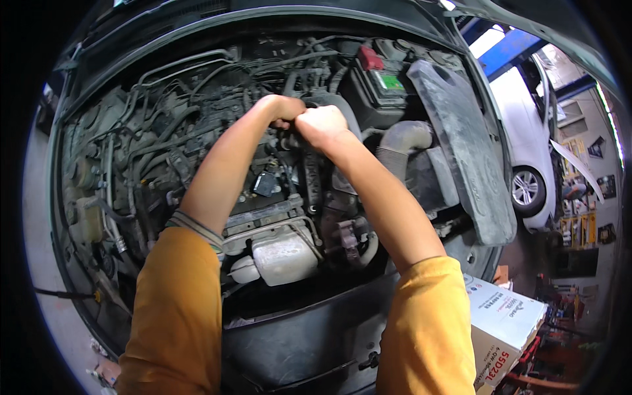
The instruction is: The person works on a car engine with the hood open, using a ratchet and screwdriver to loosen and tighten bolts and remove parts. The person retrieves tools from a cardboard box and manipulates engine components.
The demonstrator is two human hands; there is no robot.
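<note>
Both arms reach into an open engine bay, and the hands meet near its upper middle. My left hand (284, 108) bends inward from the wrist with its fingers curled down among the parts, mostly hidden. Beside it, my right hand (321, 125) is closed in a fist, thumb side against the left hand. What either one grips cannot be made out. A thick grey air intake hose (350, 117) curves just behind the right hand. Below the hands runs a dark ribbed engine part (311, 178), and a small black square part (265, 184) sits on the engine nearby.
A car battery (382, 85) with a red terminal cover (370, 58) stands at the far right of the bay. A long dusty plastic cover (464, 151) leans along the right side. A cardboard box (503, 316) sits lower right; a white car (523, 138) is parked beyond.
</note>
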